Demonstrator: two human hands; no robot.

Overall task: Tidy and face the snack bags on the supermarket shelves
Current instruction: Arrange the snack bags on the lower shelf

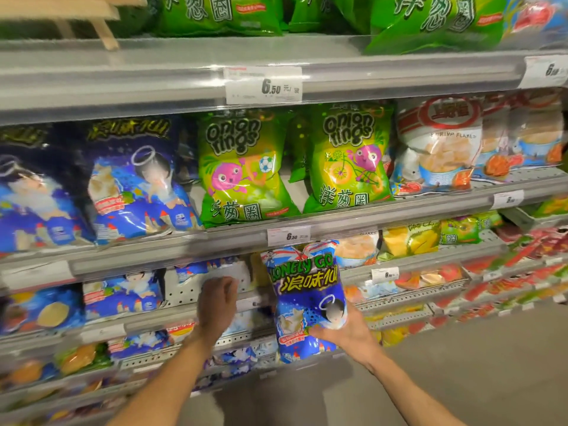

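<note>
My right hand point(347, 333) grips the lower part of a blue "Lonely God" snack bag point(304, 290), holding it upright in front of the lower shelves. My left hand point(216, 305) reaches toward a bare stretch of perforated shelf point(184, 295), fingers loosely curled and holding nothing; it is blurred. Behind that gap lies another blue bag point(212, 269). More blue bags point(123, 293) stand to the left on the same shelf. On the shelf above stand large blue bags point(138, 179) and two green onion ring bags point(242, 167).
White shrimp flake bags point(439, 149) fill the right of the middle shelf. Large green bags point(215, 13) sit on the top shelf. A price tag point(264, 86) hangs on the upper shelf rail. Lower shelves hold mixed colourful bags. Grey floor point(461, 364) lies at the right.
</note>
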